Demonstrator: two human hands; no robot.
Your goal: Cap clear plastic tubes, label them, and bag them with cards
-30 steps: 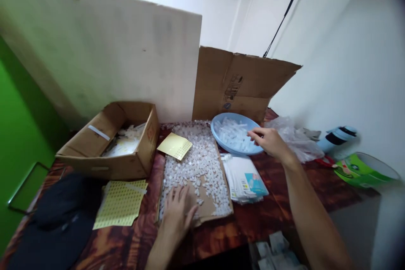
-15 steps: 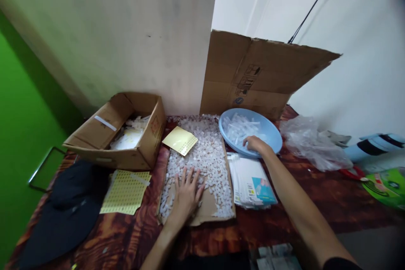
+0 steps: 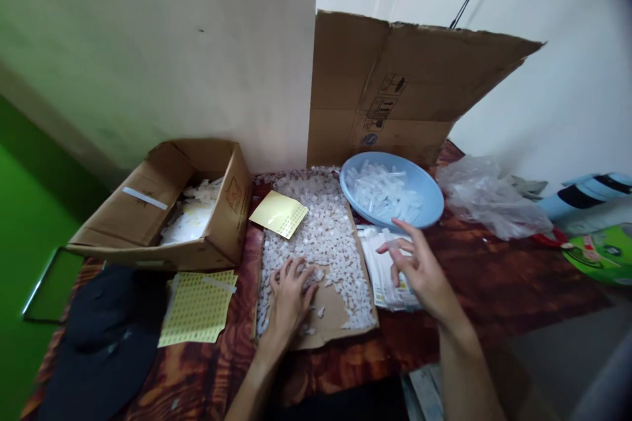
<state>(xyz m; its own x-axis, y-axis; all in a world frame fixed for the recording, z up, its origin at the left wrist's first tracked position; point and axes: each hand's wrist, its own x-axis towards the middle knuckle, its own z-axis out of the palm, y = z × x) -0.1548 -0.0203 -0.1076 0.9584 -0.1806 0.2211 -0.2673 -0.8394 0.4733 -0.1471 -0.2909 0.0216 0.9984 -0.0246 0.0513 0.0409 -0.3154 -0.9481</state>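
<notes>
My left hand lies fingers curled in the small white plastic pieces on the flat cardboard sheet, while my right hand, seemingly pinching a small clear piece, hovers just right of them, near the round blue plastic bowl.

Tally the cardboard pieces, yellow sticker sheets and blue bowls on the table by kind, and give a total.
Cardboard pieces: 3 (open box, upright sheet, flat sheet under the white pieces)
Yellow sticker sheets: 2 ()
Blue bowls: 1
Total: 6
</notes>
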